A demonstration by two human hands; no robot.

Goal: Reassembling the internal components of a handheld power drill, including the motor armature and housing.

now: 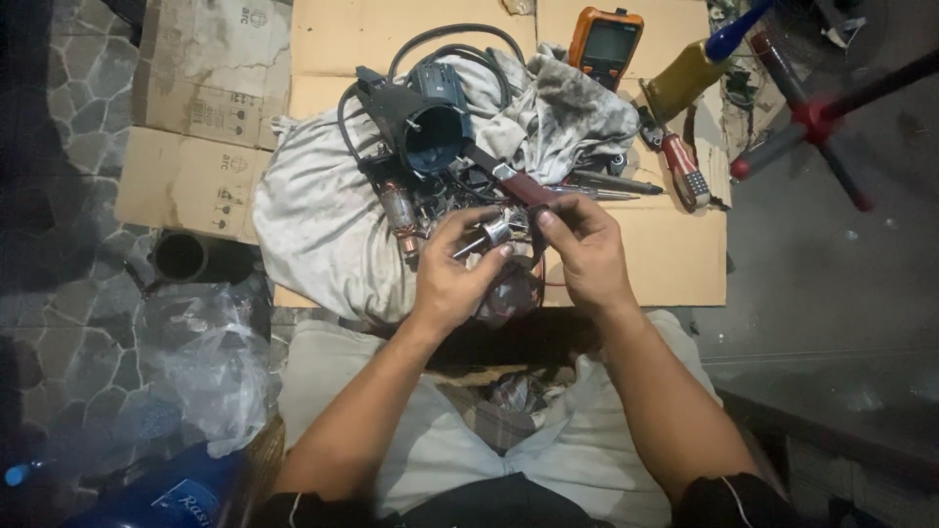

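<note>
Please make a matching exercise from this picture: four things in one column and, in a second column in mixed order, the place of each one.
Things:
1. multimeter
2. small metal part
3. black round container
4. red-handled screwdriver

Places:
A. on the stone floor, left of the cloth
B. between the left hand and the right hand
C. top of the cardboard, behind the cloth
D. on the cardboard, right of the cloth

Pairs: 1-C, 2-B, 3-A, 4-D

The person wears pale grey shorts [587,440] and a dark top; both forearms are bare, the left hand [455,279] and right hand [587,254] ungloved.
</note>
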